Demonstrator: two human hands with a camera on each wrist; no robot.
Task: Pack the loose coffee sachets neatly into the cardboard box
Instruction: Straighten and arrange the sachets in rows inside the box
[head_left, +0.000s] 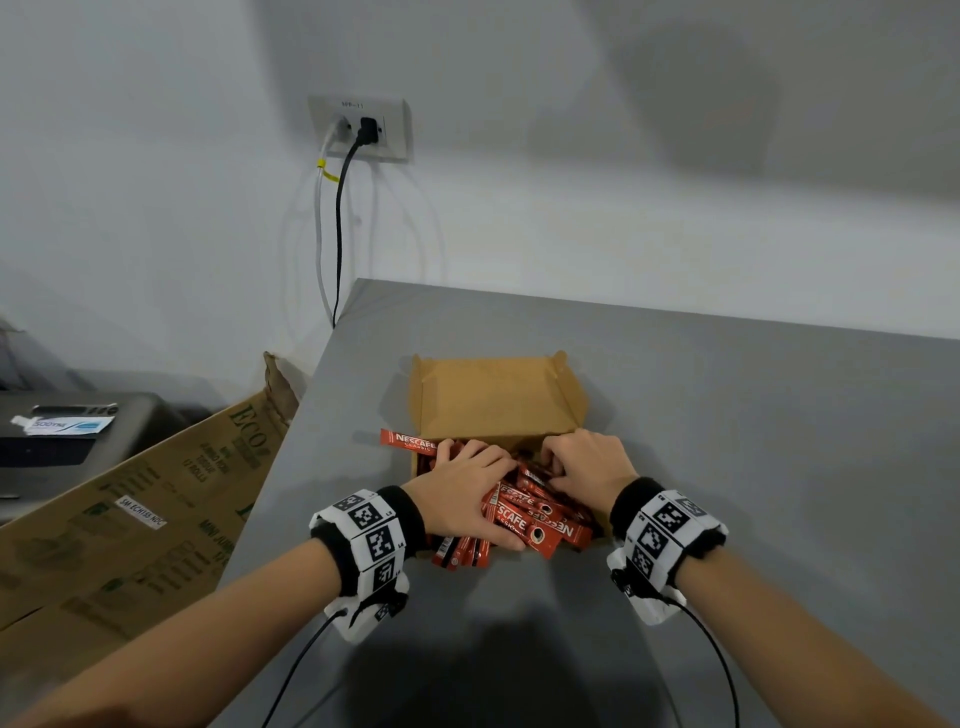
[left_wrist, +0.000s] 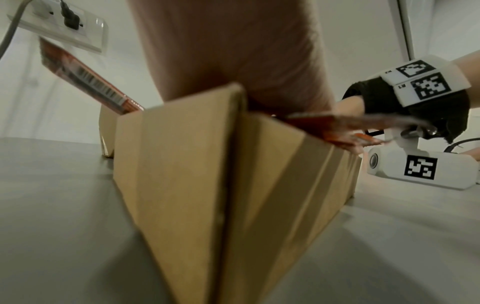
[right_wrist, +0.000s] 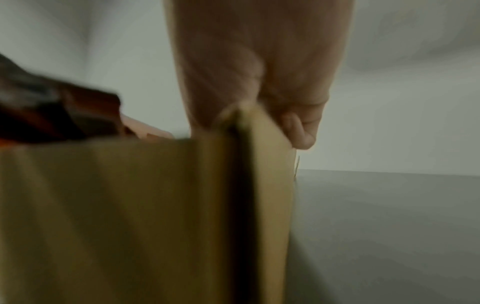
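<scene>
An open cardboard box (head_left: 493, 395) stands on the grey table (head_left: 753, 426), its lid flap folded back. A loose heap of red coffee sachets (head_left: 540, 519) fills it, several hanging over the near rim. One sachet (head_left: 410, 440) sticks out over the left wall. My left hand (head_left: 478, 488) lies flat on the heap with fingers spread. My right hand (head_left: 576, 462) digs curled fingers into the sachets at the right side. The left wrist view shows the box corner (left_wrist: 194, 164), my palm (left_wrist: 233, 51) and the tilted sachet (left_wrist: 85, 76). The blurred right wrist view shows the box wall (right_wrist: 130, 205) and a curled finger (right_wrist: 301, 131).
A large printed carton (head_left: 156, 499) leans against the table's left edge. A wall socket (head_left: 358, 130) with two cables hangs behind the table's far left corner. A dark appliance (head_left: 78, 426) sits lower left. Bare table surface stretches to the right of the box.
</scene>
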